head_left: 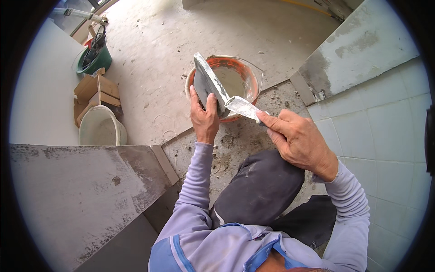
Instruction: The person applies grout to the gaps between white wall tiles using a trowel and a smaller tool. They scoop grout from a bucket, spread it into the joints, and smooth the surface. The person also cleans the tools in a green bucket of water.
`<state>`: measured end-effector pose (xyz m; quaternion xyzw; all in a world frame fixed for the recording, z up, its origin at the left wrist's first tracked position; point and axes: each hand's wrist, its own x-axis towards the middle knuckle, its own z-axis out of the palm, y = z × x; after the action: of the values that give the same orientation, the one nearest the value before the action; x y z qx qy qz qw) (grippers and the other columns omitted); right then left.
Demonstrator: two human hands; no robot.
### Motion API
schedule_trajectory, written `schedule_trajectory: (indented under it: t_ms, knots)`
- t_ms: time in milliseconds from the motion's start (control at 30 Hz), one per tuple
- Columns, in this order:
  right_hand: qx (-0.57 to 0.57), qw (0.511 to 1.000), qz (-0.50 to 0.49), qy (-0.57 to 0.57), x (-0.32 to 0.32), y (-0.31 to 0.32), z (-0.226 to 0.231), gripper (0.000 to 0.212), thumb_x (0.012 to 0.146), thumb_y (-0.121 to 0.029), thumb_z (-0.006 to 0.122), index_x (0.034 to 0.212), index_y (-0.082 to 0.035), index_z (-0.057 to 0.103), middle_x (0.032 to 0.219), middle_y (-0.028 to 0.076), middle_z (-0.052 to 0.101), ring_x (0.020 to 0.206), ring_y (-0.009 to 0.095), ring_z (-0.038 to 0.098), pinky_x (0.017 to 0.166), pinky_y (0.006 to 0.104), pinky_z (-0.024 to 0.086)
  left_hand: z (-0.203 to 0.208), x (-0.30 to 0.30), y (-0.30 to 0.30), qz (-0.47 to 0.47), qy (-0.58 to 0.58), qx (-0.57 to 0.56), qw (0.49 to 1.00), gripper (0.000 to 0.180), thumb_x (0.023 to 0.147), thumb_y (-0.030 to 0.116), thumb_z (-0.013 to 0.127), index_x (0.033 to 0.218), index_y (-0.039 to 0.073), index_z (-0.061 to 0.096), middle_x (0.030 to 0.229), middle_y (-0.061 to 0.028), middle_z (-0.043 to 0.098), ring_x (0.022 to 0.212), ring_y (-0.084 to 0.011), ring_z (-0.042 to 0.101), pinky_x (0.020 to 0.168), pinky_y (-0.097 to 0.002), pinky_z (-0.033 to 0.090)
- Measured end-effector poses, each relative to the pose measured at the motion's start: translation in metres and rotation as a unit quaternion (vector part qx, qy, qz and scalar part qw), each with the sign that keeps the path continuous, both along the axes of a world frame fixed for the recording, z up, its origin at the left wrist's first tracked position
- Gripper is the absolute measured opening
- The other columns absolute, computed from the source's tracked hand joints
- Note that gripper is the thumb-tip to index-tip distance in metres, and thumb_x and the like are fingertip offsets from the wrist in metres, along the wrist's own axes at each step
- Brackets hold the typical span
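Observation:
My left hand (204,114) grips a dark flat plate (205,90), tilted on its edge over the bucket, with whitish paste along its upper edge. I cannot make out exactly what kind of plate it is. In my right hand (299,140) is a putty knife (243,108), index finger stretched along it; its paste-smeared blade touches or nearly touches the near end of the plate's edge. Below both tools stands an orange bucket (249,72) with a wire handle, coated in pale residue and holding a greyish mix. The plate hides part of its inside.
At the left are a whitish bucket (119,133), an open cardboard box (108,86) and a green tub (103,60) with dark items. A partly plastered wall (81,190) flanks me left; a tiled wall (385,136) rises right. Crumbs litter the rough floor (149,59).

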<state>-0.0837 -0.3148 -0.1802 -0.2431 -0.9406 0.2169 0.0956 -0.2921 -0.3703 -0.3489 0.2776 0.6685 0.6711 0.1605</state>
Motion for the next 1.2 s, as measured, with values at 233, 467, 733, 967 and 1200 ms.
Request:
schedule_trajectory:
  t_ms: [233,467,733,967,1200]
  knots:
    - [0.044,0.999,-0.012,-0.020,-0.003,-0.003,-0.001,0.034,0.086,-0.014,0.059,0.120,-0.010,0.062,0.074,0.010,0.052,0.060,0.028,0.057,0.055,0.0397,0.048,0.003,0.009,0.003,-0.018,0.011,0.004,1.000,0.067,0.091,0.024,0.056,0.139,-0.013,0.028,0.132,-0.0307,0.047,0.118,-0.0324,0.054,0.096,-0.0343,0.044]
    - [0.044,0.998,-0.012,0.046,-0.020,0.009,-0.021,0.035,0.085,-0.009,0.058,0.121,-0.009,0.062,0.073,0.011,0.052,0.061,0.028,0.055,0.057,0.0388,0.044,0.002,0.022,-0.013,-0.041,0.006,0.001,0.999,0.065,0.092,0.021,0.056,0.139,-0.012,0.028,0.131,-0.0300,0.049,0.117,-0.0312,0.055,0.096,-0.0338,0.043]
    - [0.030,0.998,-0.004,0.050,-0.045,0.028,-0.035,0.032,0.085,-0.011,0.054,0.115,-0.004,0.063,0.076,0.019,0.060,0.069,0.035,0.061,0.061,0.0433,0.048,0.003,0.038,-0.033,-0.060,-0.016,-0.002,0.998,0.066,0.091,0.020,0.056,0.142,-0.010,0.026,0.126,-0.0284,0.054,0.111,-0.0292,0.059,0.091,-0.0326,0.046]
    - [-0.034,0.997,-0.040,0.048,-0.076,0.068,-0.050,0.031,0.086,-0.012,0.052,0.113,-0.002,0.064,0.085,0.024,0.064,0.073,0.034,0.063,0.067,0.0396,0.048,0.019,0.048,-0.057,-0.095,0.094,-0.067,0.989,0.069,0.088,0.018,0.059,0.144,-0.004,0.026,0.115,-0.0290,0.060,0.098,-0.0327,0.065,0.084,-0.0352,0.050]
    - [-0.064,0.995,-0.054,0.059,-0.049,0.098,-0.038,0.035,0.090,-0.019,0.049,0.120,-0.006,0.062,0.103,0.019,0.067,0.082,0.028,0.066,0.078,0.0340,0.051,0.016,0.024,-0.075,-0.003,0.257,-0.171,0.951,0.058,0.084,0.022,0.065,0.135,0.003,0.043,0.108,-0.0216,0.063,0.088,-0.0367,0.065,0.075,-0.0410,0.050]
